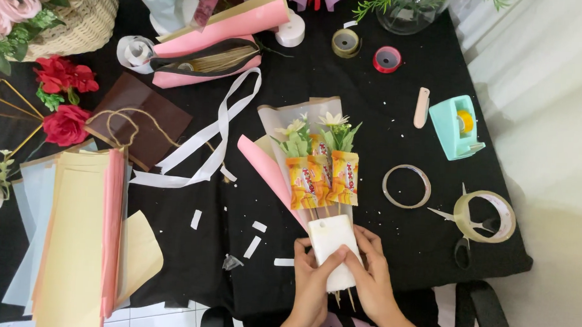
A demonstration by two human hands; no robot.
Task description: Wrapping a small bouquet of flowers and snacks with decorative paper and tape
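In the head view, a woven basket [86,13] at the upper left of the frame holds pink roses [10,3], and a glass vase [412,10] at the top edge holds green sprigs. At lower centre, your left hand [311,287] and right hand [371,277] close from both sides around a white foam block [332,242], fingers wrapped over it. Sticks rise from the block carrying orange snack packets [320,179] and white flowers [333,119], lying on pale wrapping paper [273,119].

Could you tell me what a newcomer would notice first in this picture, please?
Both hands, left hand and right hand, clasp a white block at the table's near edge, holding sticks topped with orange snack packets and small flowers. Red roses lie far left, above stacked paper sheets.
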